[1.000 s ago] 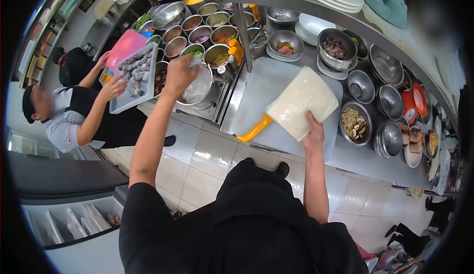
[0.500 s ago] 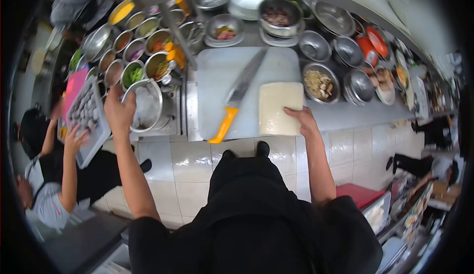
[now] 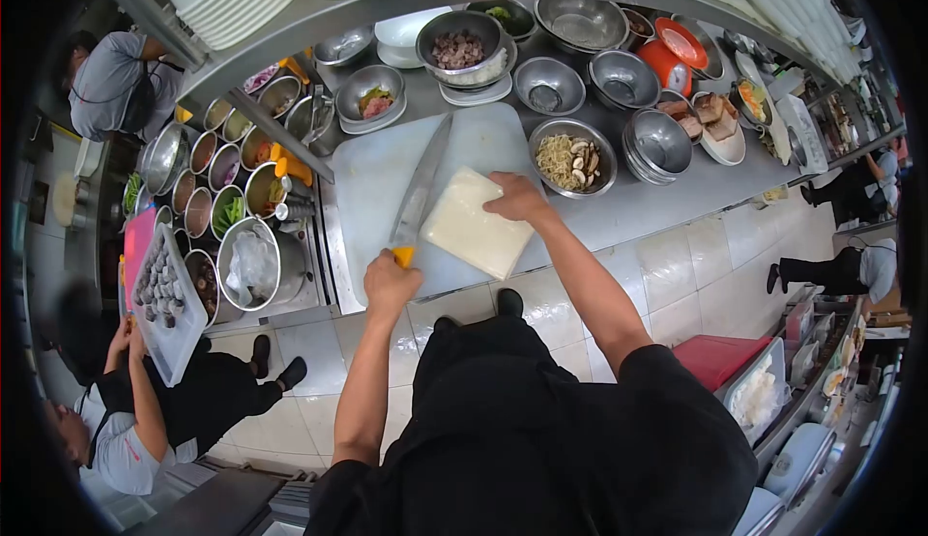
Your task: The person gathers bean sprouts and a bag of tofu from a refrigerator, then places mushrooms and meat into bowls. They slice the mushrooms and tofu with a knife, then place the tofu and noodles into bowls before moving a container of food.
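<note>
A pale slab of white sheets (image 3: 472, 230) lies on the white cutting board (image 3: 382, 173). My right hand (image 3: 519, 198) rests on the slab's far right corner, fingers spread on top. My left hand (image 3: 391, 280) is closed around the orange handle of a large knife (image 3: 420, 192), whose blade lies flat on the board just left of the slab, pointing away from me.
Steel bowls of ingredients crowd the counter: noodles with mushrooms (image 3: 574, 157), minced meat (image 3: 459, 49), empty bowls (image 3: 623, 78). A bank of small pots (image 3: 224, 180) stands at left. A crouching person (image 3: 130, 405) holds a tray of meatballs (image 3: 166, 294). Plates are stacked on the shelf above.
My left hand left the big steel bowl at left and took hold of the knife handle. My right hand shifted from the slab's near edge to its far corner.
</note>
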